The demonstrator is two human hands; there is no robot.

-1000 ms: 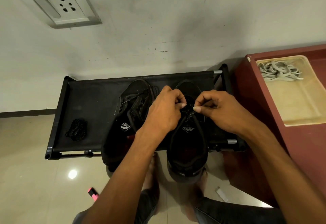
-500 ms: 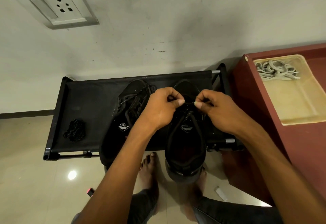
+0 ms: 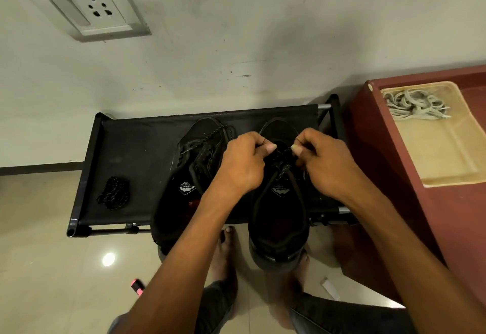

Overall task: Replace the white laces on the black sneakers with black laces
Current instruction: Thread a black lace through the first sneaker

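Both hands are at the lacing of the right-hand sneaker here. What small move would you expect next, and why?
Probably drawing the black lace taut through the right-hand sneaker: the left hand and right hand each pinch it at the upper eyelets, and the white laces already lie in the tray.

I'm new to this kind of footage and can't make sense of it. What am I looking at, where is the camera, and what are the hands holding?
There is no machine here: a person wears a camera on the head, looking down at their own arms. A pair of black sneakers sits on a black fabric shoe rack. The left hand and right hand each pinch the black speckled lace over the right-side sneaker. The left-side sneaker stands beside it. A coiled spare black lace lies at the rack's left end. The removed white laces lie in a cream plastic tray on the red cabinet.
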